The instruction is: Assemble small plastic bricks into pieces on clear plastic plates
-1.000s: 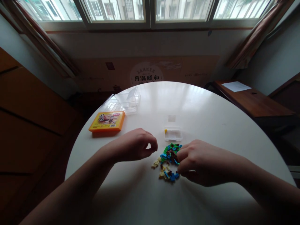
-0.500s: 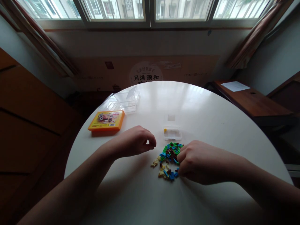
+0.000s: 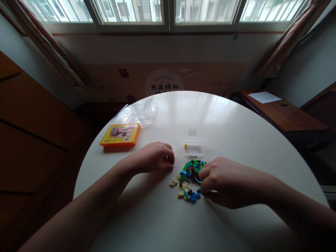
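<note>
nearest the camera, the right hand (image 3: 223, 180) sits at the right edge of the pile of small bricks (image 3: 189, 179), knuckles up and fingers bent down among the pieces; its tips are hidden, so it cannot be told whether they pinch one. it has hardly shifted in the last second. the left hand (image 3: 154, 157), just left of the pile and not touching it, has changed more: its thumb and forefinger, parted a second ago, are now drawn into a loose fist that rests low on the table (image 3: 236, 122), with nothing visible inside.

the bricks are tiny studded plastic blocks in green, blue, brown and cream, heaped loosely mid-table. just beyond stands a small clear box (image 3: 193, 150), its flat lid (image 3: 192, 132) behind it. farther left lie a glossy orange box (image 3: 120, 135) and clear trays (image 3: 141, 112) on the smooth, round white top.
</note>
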### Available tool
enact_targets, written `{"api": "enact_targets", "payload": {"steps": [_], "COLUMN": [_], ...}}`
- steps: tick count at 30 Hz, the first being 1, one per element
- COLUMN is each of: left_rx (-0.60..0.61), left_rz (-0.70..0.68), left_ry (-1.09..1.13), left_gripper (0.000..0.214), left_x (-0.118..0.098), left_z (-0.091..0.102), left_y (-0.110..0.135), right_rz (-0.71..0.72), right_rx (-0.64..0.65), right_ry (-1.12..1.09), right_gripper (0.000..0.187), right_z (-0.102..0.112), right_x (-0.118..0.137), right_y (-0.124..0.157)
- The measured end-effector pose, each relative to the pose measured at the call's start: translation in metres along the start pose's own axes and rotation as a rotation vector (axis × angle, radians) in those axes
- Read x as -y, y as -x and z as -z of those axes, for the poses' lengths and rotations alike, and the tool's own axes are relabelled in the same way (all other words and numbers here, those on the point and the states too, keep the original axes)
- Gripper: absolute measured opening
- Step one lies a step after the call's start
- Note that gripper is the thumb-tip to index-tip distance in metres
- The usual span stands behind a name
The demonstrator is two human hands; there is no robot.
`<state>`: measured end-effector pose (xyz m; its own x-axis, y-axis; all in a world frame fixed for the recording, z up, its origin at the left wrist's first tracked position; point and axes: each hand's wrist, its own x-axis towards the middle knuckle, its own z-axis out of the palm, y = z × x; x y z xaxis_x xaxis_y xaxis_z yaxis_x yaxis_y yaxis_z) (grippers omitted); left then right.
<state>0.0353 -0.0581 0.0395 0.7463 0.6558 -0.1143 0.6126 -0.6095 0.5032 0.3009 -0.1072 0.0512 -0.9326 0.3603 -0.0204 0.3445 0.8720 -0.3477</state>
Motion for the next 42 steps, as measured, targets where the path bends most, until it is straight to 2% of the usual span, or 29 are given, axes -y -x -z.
{"api": "enact_targets", "payload": {"steps": [5, 17, 27, 30, 34, 36, 39, 42], "left_rx": [0.009, 0.047, 0.016, 0.003, -0.046, -0.084, -0.140, -0.201], "left_rz": [-0.012, -0.017, -0.018, -0.013, 0.023, 0.047, 0.085, 0.132], "left_ry": [0.061, 0.125, 0.055, 0.035, 0.019, 0.012, 0.028, 0.074], "left_gripper": [0.009, 0.010, 0.008, 0.009, 0.010, 0.011, 0.012, 0.013], "left_x": [0.003, 0.005, 0.001, -0.001, 0.000, 0.002, 0.005, 0.007], "left_z": [-0.003, 0.002, 0.002, 0.001, -0.003, -0.007, -0.011, -0.015], "left_y": [0.000, 0.002, 0.001, 0.000, -0.003, -0.006, -0.009, -0.011], "right_rz": [-0.037, -0.002, -0.015, -0.062, -0.252, -0.344, -0.461, -0.525], "right_rx": [-0.007, 0.006, 0.006, -0.098, -0.395, -0.492, -0.556, -0.525], "right_ry": [0.002, 0.009, 0.018, -0.030, -0.065, -0.046, -0.025, 0.003], "right_gripper": [0.018, 0.018, 0.018, 0.017, 0.010, 0.011, 0.012, 0.013], "right_z": [0.003, -0.004, -0.002, 0.003, 0.002, -0.002, -0.007, -0.005], "right_x": [-0.002, -0.001, 0.004, -0.004, -0.026, -0.036, -0.045, -0.046], "right_y": [0.003, 0.000, -0.001, 0.000, -0.005, -0.010, -0.018, -0.025]}}
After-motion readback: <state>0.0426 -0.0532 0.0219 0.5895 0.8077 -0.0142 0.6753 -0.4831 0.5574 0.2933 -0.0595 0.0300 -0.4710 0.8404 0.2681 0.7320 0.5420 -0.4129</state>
